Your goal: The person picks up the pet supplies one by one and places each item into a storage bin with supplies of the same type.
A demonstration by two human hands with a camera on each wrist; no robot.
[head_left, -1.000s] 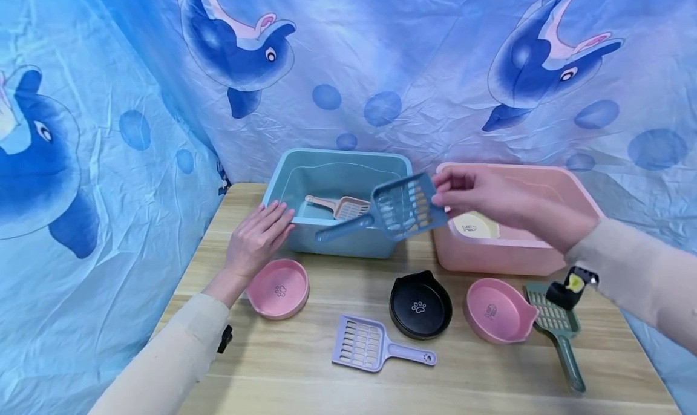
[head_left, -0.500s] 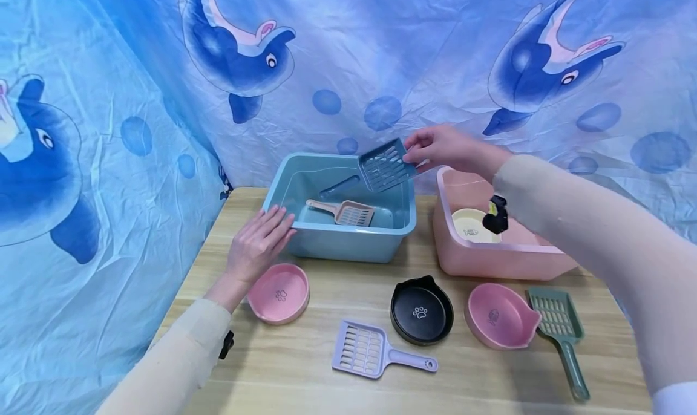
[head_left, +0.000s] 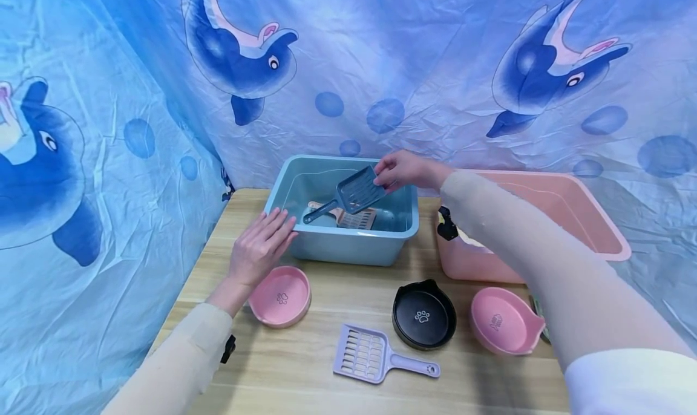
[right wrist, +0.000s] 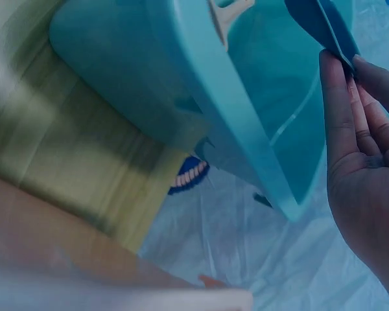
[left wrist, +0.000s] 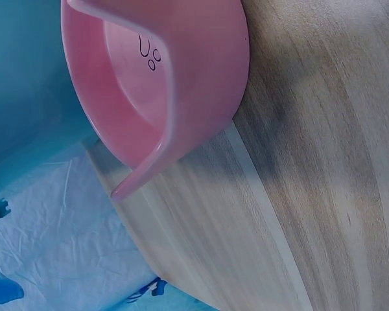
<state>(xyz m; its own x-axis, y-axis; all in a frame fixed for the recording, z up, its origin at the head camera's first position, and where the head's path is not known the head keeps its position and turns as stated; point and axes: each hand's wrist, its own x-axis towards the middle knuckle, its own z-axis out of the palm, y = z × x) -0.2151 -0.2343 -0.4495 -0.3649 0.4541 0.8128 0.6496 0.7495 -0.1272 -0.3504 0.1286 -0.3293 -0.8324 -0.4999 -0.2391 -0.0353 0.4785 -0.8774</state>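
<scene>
1. Bearings: clock face centred on the blue litter box, 12 pointing away from the person, head view.
2. Right hand: at 2 o'clock, above the box. Thumb and fingers pinch the head edge of a dark blue slotted litter scoop; the right wrist view shows the same grip.
3. Dark blue scoop: tilted over the box interior, handle directed toward 8 o'clock. It overlaps a beige litter scoop inside the box; contact between the two cannot be told.
4. Left hand: at 8 o'clock, fingers extended and resting on the near-left rim.
5. Pink bowl with paw print: at 7 o'clock, on the wood-grain table, partly behind the left hand and wrist.
6. Lilac litter scoop: between 5 and 6 o'clock, lying flat, handle toward 4.
7. Black bowl: at 5 o'clock, just beside the lilac scoop.
8. Second pink bowl: at 4 o'clock.
9. Pink litter box: at 3 o'clock, partly covered by the right sleeve.
</scene>
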